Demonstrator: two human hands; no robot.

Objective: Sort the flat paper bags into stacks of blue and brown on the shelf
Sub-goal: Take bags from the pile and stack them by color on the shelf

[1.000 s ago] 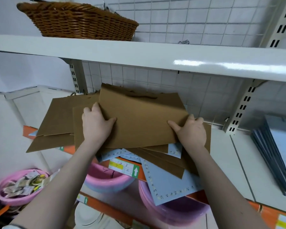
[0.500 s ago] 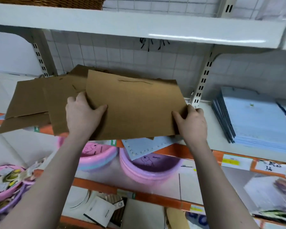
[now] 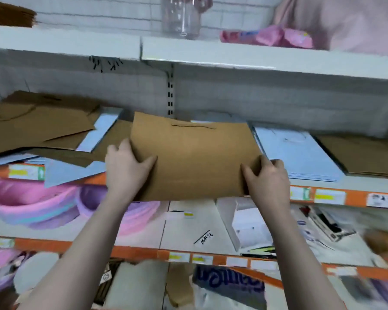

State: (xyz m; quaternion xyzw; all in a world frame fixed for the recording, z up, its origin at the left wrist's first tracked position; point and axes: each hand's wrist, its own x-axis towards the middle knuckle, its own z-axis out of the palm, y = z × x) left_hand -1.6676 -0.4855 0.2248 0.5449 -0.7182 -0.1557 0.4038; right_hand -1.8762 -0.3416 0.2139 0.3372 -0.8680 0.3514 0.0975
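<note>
I hold a flat brown paper bag (image 3: 193, 157) in the air in front of the middle shelf (image 3: 349, 183). My left hand (image 3: 127, 168) grips its left edge and my right hand (image 3: 266, 179) grips its lower right corner. A messy pile of brown and blue bags (image 3: 52, 135) lies on the shelf to the left. Just right of the held bag lies a neat stack of blue bags (image 3: 298, 155). A stack of brown bags (image 3: 363, 155) sits further right on the same shelf.
The upper shelf (image 3: 211, 52) hangs close above and carries a clear plastic container (image 3: 180, 16) and pink packets (image 3: 267, 38). Pink and purple basins (image 3: 43, 204) sit on the shelf below. An upright shelf post (image 3: 170, 95) stands behind the held bag.
Both hands have carried the brown bag to the right, away from the mixed pile. The view has swung right, and the brown stack at the far right has come into sight.
</note>
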